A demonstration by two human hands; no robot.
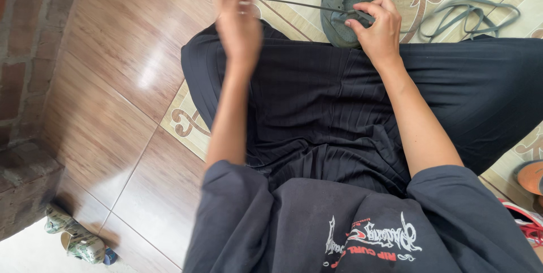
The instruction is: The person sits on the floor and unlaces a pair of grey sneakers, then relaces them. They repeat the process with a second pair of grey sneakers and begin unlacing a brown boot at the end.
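— Head view: how many shoes?
— One grey-green shoe [343, 2] on the floor [113, 80], just past the black-clad lap.
— And laces?
— Two: one lace [294, 5] stretched taut, one loose lace [469, 15] lying right of the shoe.
— Hands?
— Two. Left hand [237, 24], blurred, fingers closed on the taut lace's end; right hand [376, 27] pinches it at the shoe.
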